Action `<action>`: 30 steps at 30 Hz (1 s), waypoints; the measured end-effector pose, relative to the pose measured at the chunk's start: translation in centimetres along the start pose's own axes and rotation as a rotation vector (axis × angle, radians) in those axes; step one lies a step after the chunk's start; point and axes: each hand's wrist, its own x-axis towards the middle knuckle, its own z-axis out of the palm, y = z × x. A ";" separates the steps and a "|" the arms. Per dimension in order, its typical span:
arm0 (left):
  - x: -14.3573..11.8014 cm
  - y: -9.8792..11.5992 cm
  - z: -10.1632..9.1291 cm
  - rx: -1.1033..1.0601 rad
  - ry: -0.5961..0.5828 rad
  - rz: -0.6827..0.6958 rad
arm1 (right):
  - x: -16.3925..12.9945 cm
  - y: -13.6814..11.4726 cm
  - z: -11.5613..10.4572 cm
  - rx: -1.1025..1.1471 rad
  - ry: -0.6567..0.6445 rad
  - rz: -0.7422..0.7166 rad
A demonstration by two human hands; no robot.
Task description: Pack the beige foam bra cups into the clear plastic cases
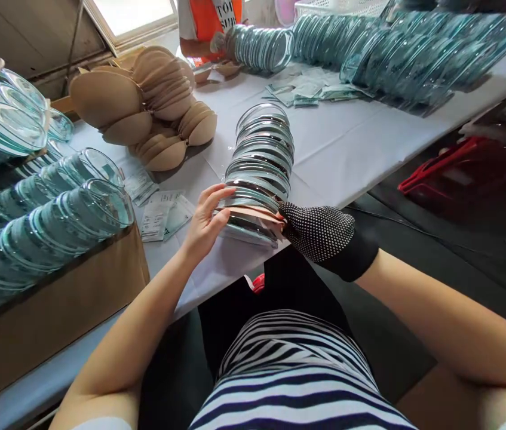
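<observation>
On the bench (351,149), left to right: clear dishes in a box (55,298), tan pads (145,107), then the left hand (205,224), fingers curled against the near end of a stack of dishes (259,173). The gloved right hand (319,233) pinches that end's other side.

Left hand (205,224) bare, no glove, forearm uncovered. Right hand (319,233) in a black knit glove with a grid of small white grip dots; plain black cuff at the wrist, forearm bare above it. Torso: top with black-and-white horizontal stripes. White short sleeves at both bottom corners.
</observation>
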 end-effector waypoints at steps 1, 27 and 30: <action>0.1 -0.1 -0.1 -0.018 -0.024 0.006 | 0.2 0.1 0.3 -0.048 -0.018 -0.013; 1.2 2.5 -0.9 0.451 -0.152 0.376 | 1.3 3.8 5.2 0.910 -0.479 -0.188; 1.3 3.1 -1.1 0.520 -0.154 0.378 | 1.1 2.7 6.6 1.023 -0.368 -0.118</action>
